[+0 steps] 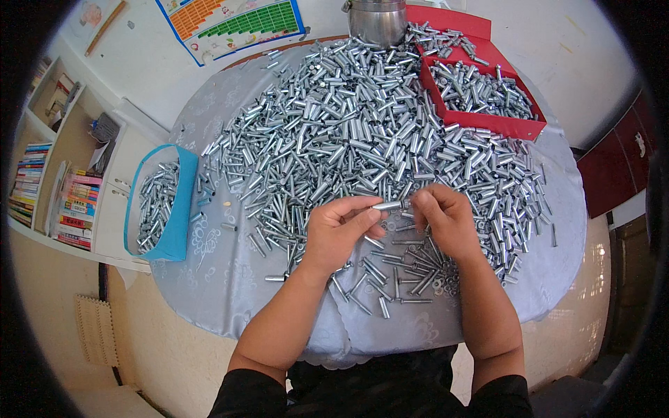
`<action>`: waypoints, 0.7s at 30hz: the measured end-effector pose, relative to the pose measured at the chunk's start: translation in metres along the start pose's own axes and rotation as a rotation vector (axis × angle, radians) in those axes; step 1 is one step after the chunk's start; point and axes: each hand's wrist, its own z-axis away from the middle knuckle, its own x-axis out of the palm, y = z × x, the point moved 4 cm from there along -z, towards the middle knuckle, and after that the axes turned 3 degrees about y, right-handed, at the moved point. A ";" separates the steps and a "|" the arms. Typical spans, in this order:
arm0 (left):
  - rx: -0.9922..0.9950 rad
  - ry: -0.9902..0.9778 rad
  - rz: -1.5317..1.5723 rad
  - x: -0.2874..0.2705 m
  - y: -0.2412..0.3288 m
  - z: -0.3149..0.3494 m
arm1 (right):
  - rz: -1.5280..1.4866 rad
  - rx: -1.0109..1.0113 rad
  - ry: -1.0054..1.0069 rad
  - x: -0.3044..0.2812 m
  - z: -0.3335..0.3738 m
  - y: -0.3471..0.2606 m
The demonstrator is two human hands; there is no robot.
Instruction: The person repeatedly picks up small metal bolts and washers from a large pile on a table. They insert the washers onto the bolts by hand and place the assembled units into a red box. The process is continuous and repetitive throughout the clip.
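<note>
Over the near side of a large heap of metal hardware (pixel 348 132), my left hand (pixel 336 230) is closed in a pinch on a silvery expansion bolt (pixel 387 205), which lies nearly level. My right hand (pixel 448 221) pinches at the bolt's right end; its fingertips hide whether a nut or washer is there. Below and between my hands, loose long bolts (pixel 418 268) lie fanned out on the cloth. Small washers (pixel 446 284) sit in a cluster beside my right wrist. A short metal sleeve (pixel 384 307) rests closest to the table's front.
A blue bin (pixel 182 209) of metal pieces stands at the left of the cloth-covered table (pixel 230 306). An open red box (pixel 488 124), full of similar pieces, is at the back right. Beside it stands a steel pot (pixel 378 24). Bookshelves (pixel 83 167) line the left wall.
</note>
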 end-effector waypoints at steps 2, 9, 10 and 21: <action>0.006 0.003 0.027 -0.002 -0.002 0.000 | -0.173 -0.173 0.103 0.014 0.000 -0.013; 0.012 -0.005 0.003 -0.001 0.000 0.000 | -0.041 -0.086 0.023 0.004 -0.002 0.001; 0.014 -0.003 0.015 -0.001 -0.001 0.000 | -0.132 -0.108 0.057 0.012 -0.001 -0.005; 0.010 -0.007 0.027 -0.001 -0.001 0.000 | 0.033 -0.015 -0.117 0.006 0.001 -0.002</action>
